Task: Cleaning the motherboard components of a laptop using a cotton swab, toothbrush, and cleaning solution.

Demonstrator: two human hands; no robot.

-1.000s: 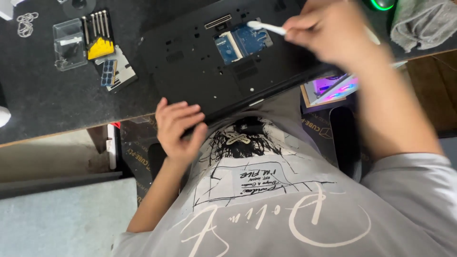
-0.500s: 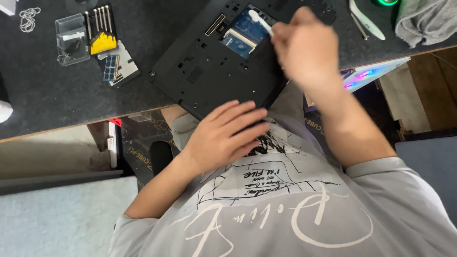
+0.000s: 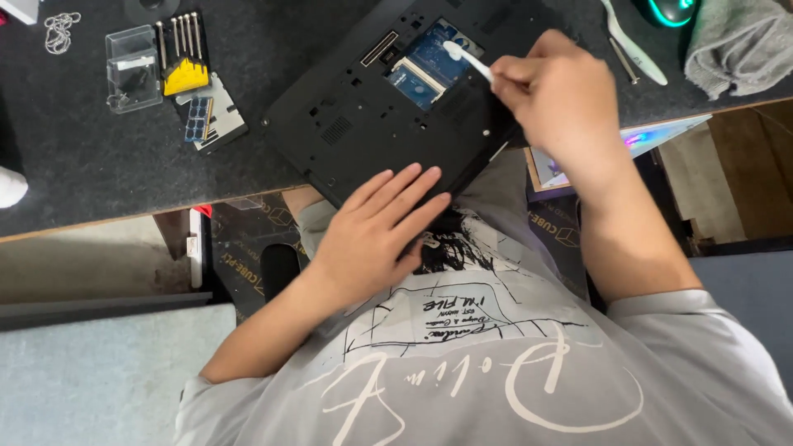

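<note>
A black laptop (image 3: 363,124) lies upside down and turned at an angle on the dark desk (image 3: 99,165), its near corner hanging over the desk edge. An open bay shows blue circuit boards (image 3: 429,64). My right hand (image 3: 562,99) pinches a thin white stick (image 3: 467,59) whose tip rests on the blue boards. My left hand (image 3: 376,231) lies flat with fingers spread on the laptop's near corner, pressing it down.
A clear plastic box (image 3: 132,68), a yellow screwdriver bit set (image 3: 183,56) and a small module (image 3: 211,120) lie at the left. A white tool (image 3: 634,43), a metal rod (image 3: 624,59), a glowing mouse (image 3: 673,10) and a grey cloth (image 3: 735,45) lie at the right.
The laptop has been turned to an angle. My left hand went from gripping its front edge to lying flat on its corner. The white stick's tip stays on the blue boards.
</note>
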